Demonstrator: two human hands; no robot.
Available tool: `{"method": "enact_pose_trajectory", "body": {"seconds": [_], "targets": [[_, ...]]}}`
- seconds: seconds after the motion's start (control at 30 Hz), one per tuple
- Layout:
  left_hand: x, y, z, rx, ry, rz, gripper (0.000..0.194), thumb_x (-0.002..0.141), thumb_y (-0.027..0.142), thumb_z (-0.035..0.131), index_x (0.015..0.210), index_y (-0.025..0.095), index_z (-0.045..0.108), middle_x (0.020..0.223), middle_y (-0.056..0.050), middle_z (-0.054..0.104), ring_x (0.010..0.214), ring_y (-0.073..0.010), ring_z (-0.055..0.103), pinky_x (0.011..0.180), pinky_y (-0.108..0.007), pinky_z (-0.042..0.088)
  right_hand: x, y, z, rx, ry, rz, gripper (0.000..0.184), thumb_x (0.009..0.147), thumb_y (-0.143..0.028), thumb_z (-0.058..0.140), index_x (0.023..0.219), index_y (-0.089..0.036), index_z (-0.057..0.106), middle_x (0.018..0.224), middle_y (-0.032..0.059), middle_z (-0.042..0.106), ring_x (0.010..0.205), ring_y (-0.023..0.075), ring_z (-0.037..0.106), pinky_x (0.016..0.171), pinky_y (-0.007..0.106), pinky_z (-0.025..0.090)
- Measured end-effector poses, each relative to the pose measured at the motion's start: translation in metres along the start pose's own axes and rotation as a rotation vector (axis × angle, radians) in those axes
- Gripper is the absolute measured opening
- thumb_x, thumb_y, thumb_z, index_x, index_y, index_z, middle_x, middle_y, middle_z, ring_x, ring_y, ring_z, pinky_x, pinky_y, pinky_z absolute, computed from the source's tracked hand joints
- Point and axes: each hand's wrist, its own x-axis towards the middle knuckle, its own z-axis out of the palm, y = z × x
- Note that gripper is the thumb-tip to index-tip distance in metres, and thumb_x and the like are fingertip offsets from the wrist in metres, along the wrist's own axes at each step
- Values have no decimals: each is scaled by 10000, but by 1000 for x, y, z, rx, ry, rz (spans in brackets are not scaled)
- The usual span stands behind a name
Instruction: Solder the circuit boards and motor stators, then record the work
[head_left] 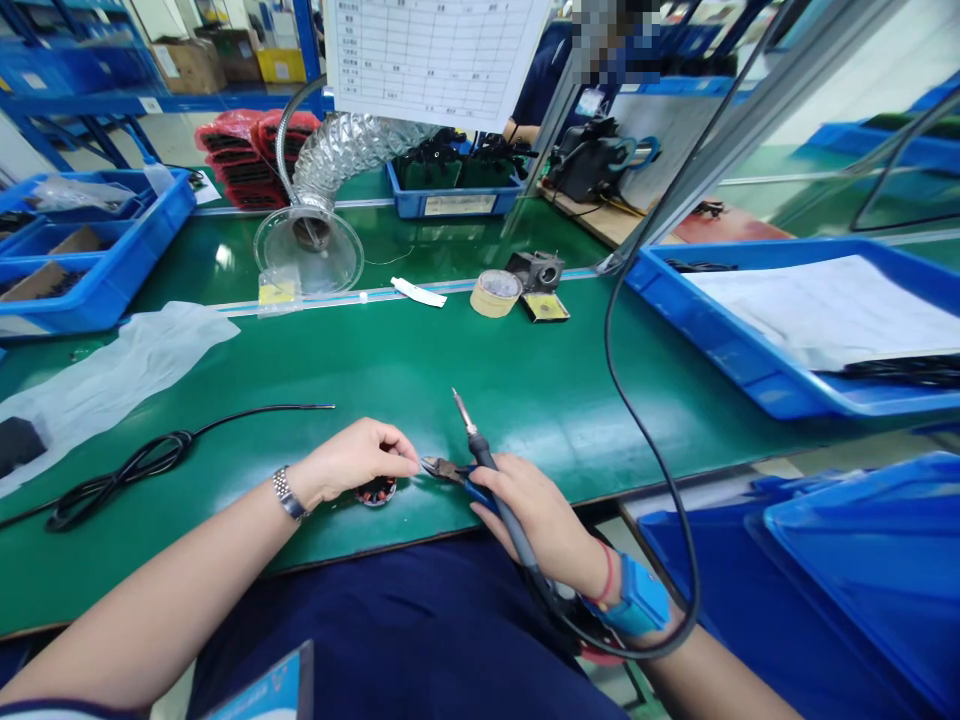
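Observation:
My right hand (544, 515) grips diagonal cutters (448, 469) with blue handles. The same hand also holds a soldering iron (480, 446), its bare tip pointing up and away from me. Thumb and forefinger of my left hand (361, 462) are pinched together right by the cutters' jaws; what lies between them is too small to make out. Below the left fingers a small round part (377, 490) with red and dark pieces lies on the green bench mat (360, 365), partly covered by the hand. A coiled black cable (150, 462) lies to the left.
A clear fume hood (341, 262), a white tube (418, 292), a tape roll (495, 292) and a soldering iron stand (538, 270) stand farther back. Blue trays (750, 370) flank the bench. The iron's black cord (611, 340) loops down on the right. A person stands behind the bench.

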Motion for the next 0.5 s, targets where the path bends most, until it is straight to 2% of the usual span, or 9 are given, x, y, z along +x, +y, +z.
{"method": "enact_pose_trajectory", "body": {"seconds": [0.5], "targets": [[2,-5,-3,-18,1,17,247,658,366,679,752,138,656,557,43,526,440,-62,385,425,-205,280,2,-2,3,-22,29,-45,194,849,-138,491,1039,-177,494,886,89,585,765,195,508,657,314,446]]}}
